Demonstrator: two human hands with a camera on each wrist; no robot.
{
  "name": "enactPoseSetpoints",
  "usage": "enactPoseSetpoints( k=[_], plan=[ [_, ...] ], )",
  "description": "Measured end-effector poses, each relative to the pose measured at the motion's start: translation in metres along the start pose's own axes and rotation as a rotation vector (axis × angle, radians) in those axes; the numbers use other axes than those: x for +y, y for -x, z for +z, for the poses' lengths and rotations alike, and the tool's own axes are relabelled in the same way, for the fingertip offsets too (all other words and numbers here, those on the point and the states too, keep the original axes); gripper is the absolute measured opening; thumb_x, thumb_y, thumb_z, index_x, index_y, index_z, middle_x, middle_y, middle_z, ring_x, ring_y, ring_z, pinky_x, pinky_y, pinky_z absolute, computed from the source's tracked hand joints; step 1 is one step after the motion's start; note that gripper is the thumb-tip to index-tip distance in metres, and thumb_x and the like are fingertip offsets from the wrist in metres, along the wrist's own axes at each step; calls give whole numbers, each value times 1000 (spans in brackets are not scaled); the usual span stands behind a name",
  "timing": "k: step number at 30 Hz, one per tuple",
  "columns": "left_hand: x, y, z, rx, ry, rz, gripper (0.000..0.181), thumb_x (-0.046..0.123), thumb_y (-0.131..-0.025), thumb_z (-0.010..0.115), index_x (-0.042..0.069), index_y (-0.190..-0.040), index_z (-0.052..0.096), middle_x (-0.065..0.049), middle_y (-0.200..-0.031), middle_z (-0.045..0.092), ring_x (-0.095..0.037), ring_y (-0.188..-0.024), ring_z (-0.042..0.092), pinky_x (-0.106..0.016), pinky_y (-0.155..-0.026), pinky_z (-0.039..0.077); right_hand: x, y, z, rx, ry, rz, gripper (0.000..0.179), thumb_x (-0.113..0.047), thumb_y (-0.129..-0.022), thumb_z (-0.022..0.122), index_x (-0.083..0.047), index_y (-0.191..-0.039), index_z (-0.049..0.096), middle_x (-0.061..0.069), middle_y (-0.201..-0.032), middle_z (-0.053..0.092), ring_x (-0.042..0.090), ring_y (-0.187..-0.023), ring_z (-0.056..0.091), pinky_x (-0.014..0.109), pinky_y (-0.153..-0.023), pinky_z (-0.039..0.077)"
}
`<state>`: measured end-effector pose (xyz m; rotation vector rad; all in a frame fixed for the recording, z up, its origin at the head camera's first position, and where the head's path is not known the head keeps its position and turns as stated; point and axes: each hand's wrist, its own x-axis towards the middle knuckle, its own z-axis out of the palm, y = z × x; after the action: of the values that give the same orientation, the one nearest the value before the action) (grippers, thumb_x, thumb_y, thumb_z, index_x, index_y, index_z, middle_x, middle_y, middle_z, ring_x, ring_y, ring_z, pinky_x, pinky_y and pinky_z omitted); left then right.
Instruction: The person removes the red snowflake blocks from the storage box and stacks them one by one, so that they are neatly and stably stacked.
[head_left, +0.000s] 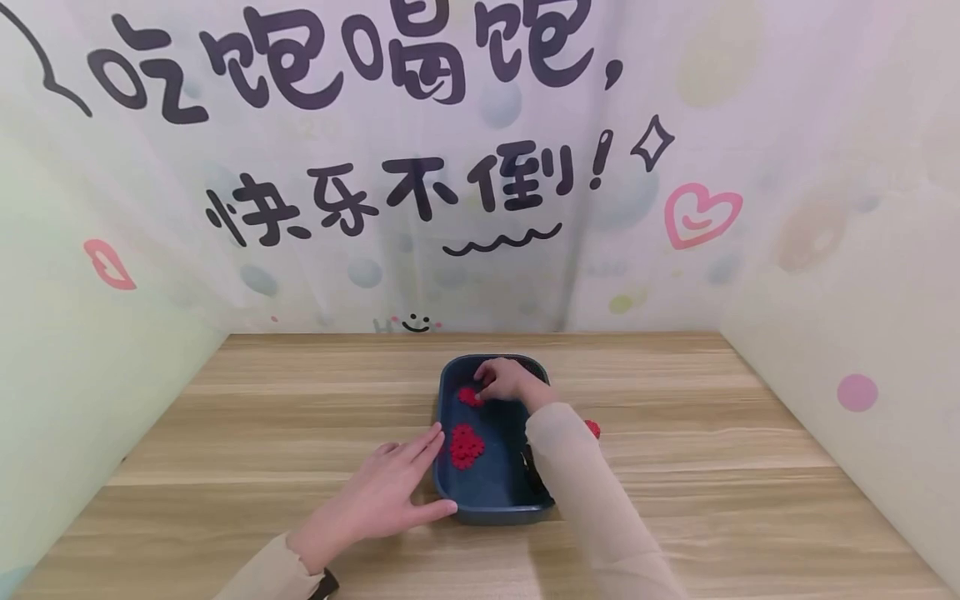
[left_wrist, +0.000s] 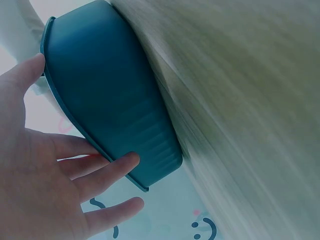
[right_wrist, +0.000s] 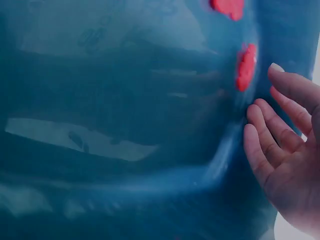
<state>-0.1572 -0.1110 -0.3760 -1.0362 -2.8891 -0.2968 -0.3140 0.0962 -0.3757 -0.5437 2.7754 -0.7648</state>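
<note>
A smaller red piece (head_left: 470,397) lies toward the far end of a blue tray (head_left: 498,514), with a larger red cluster (head_left: 467,447) nearer the middle, both left of center. A right hand (head_left: 506,379) reaches in beside the smaller piece, fingers loosely bent and grasping nothing; the right wrist view shows a narrow gap between its fingertips and the nearest red, which the head view leaves unclear. A left hand (head_left: 382,492) rests unclenched against the rim, fingers extended along the side, thumb at the near corner. Only the left wrist view shows ridges on the tray's outer wall. Only the head view catches another red item (head_left: 592,428) on the wooden tabletop (head_left: 300,400), partly hidden behind the right sleeve (head_left: 592,492).
</note>
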Motion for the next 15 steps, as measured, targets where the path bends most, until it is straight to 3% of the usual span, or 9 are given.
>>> enactPoseSetpoints(
  k=[7,15],
  plan=[
    [0,1,1,-16,13,-15,87,69,-78,36,3,-134,36,-10,-139,30,-23,-116,41,-48,-90,34,1,0,16,13,13,2,33,-17,-76,70,-7,-105,60,6,-94,58,20,-86,52,35,-80,43],
    [0,0,-1,-13,11,-10,87,69,-78,36,3,-134,36,-10,-139,30,-23,-117,41,-48,-90,34,1,-1,20,17,31,-3,35,-17,-75,70,-8,-107,59,5,-96,58,19,-88,52,35,-83,42]
  ],
)
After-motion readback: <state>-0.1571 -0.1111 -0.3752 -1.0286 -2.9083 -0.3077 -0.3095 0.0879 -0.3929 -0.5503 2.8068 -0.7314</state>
